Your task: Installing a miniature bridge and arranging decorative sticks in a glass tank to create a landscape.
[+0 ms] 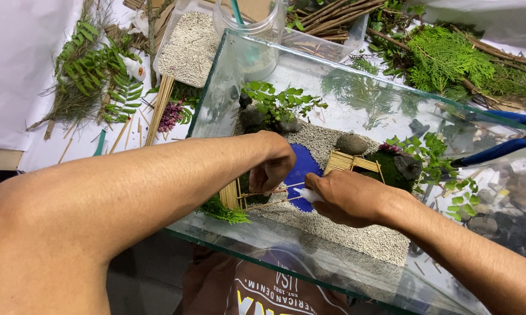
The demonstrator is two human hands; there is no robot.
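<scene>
Inside the clear glass tank (pixel 216 87), over the blue pond-shaped patch (pixel 301 169) on pale gravel (pixel 356 230), my left hand (pixel 273 166) pinches thin bamboo sticks (pixel 263 193); my right hand (pixel 347 198) grips a small white tube (pixel 307 194) touching them. Far right, blue-handled pliers (pixel 496 151) rest on the worktop (pixel 18 70).

Bright, even light is falling from above, casting soft shadows. The glass tank (pixel 228 76) is reflecting foliage, and the near forearm is perhaps blurring slightly.
</scene>
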